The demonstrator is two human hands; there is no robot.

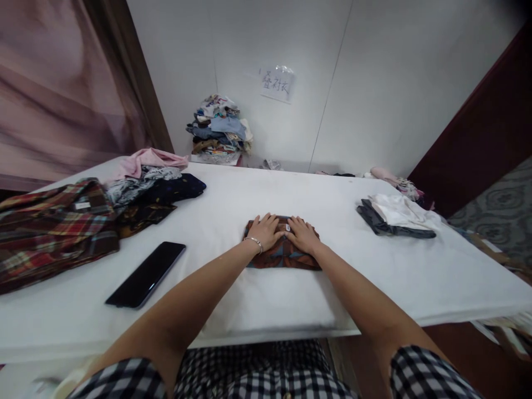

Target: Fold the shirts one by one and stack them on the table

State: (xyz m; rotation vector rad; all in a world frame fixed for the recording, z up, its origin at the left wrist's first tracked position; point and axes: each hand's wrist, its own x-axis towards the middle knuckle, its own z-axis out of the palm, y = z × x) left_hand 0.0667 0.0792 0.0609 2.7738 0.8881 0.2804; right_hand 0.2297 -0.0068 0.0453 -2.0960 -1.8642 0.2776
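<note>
At the middle of the white table (266,299), near its front edge, lay a folded shirt (282,255) in a brown, rust and blue print, its upper half hidden under two palms. The left hand (266,230), a thin bracelet (254,241) at the wrist, pressed flat on the left part with fingers spread and closed on nothing; the right hand (302,234) lay flat beside it, the two almost touching, also gripping nothing. A small pale tag showed between them, too small to read. To the left a dark phone (145,274) lay face up, well apart from the shirt. Farther left a red plaid garment (54,233) ran out of view at the edge, with a heap of dark, grey and pink clothes (153,183) behind it. On the right sat a small stack of white and grey cloth (397,217). Against the back wall stood a tall pile of folded clothes (218,130), and above it a taped paper note (276,84) with handwriting I could not make out.
</note>
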